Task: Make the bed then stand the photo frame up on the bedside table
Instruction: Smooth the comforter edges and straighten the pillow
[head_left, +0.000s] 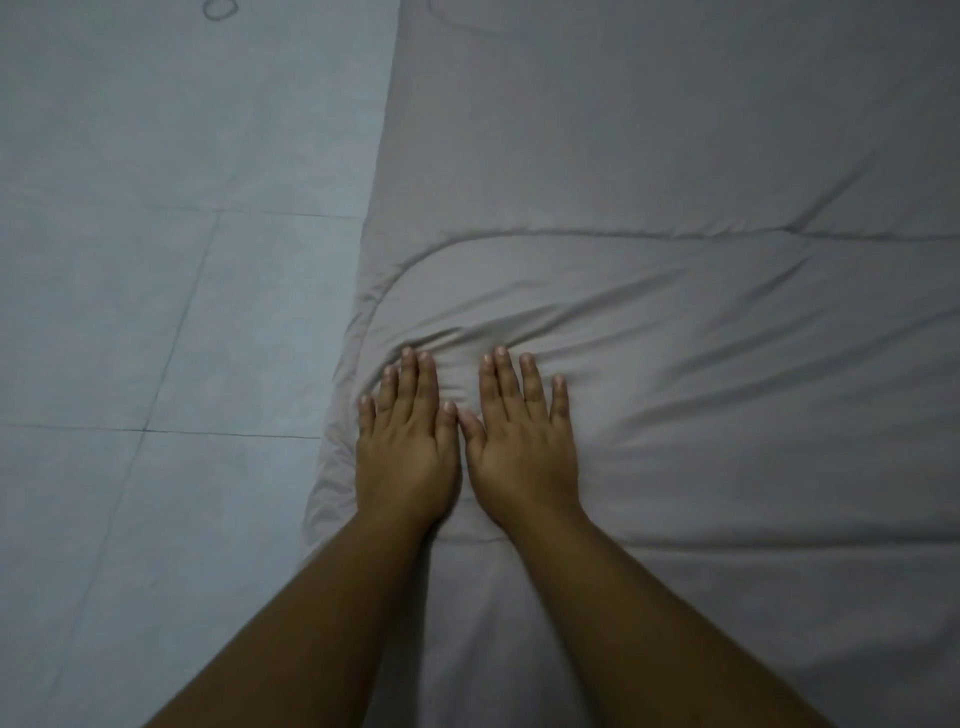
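Note:
A grey quilted blanket (675, 260) covers the bed and fills the right side of the view. Its left edge runs down beside the floor. My left hand (408, 447) lies flat, palm down, on the blanket close to that edge, fingers spread. My right hand (522, 441) lies flat right beside it, thumbs almost touching. Small wrinkles bunch up just beyond my fingertips. Neither hand holds anything. No photo frame or bedside table is in view.
A pale tiled floor (156, 312) takes up the left side, with thin grout lines. A small ring-shaped mark (221, 8) lies on the floor at the top left.

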